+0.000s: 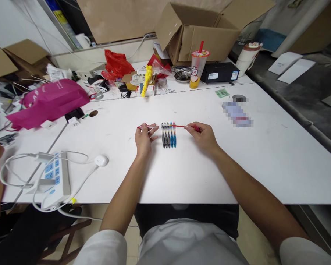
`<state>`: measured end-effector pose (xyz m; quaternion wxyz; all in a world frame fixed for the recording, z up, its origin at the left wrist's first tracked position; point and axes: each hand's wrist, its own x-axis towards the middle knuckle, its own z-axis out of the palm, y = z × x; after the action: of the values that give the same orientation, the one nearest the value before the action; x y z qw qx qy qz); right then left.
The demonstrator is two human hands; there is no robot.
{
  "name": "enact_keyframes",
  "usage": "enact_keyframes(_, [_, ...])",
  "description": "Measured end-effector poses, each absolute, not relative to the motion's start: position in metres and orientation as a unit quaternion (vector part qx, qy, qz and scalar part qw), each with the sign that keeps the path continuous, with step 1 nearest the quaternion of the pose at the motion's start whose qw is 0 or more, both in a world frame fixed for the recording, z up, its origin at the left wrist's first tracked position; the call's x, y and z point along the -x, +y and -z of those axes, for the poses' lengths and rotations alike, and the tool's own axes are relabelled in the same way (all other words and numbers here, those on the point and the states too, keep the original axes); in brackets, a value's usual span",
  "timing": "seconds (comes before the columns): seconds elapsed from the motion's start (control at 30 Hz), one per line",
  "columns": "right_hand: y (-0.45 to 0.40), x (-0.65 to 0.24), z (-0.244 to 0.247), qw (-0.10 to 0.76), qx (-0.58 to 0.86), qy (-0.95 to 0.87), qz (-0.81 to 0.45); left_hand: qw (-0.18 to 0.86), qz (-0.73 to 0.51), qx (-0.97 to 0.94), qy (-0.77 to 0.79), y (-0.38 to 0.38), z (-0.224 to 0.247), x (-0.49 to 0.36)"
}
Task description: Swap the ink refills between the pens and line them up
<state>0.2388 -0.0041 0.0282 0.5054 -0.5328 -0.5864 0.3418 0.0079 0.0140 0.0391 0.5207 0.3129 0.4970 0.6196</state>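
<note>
Left fingers (145, 127) are pinching a clear barrel (152, 127), right fingers (191, 127) a red rod (178, 126). Five pens (169, 140) are lying between; a cabled power strip (64, 184) is sitting farther left.

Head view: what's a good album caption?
Left hand's grip holds a clear, red-tipped tube, right hand's grip a thin red stick; slim black and blue plastic pens lie between.

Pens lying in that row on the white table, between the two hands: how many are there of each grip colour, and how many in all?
Dark-gripped pens: 3
Blue-gripped pens: 2
Total: 5
</note>
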Motion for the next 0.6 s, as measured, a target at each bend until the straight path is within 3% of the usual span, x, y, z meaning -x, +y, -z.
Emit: enact_keyframes(0.6, [-0.0035,-0.2398,-0.0276,0.497,0.531,-0.592,-0.348,0.538,-0.634,-0.299,0.468,0.0139,-0.0418,-0.0124])
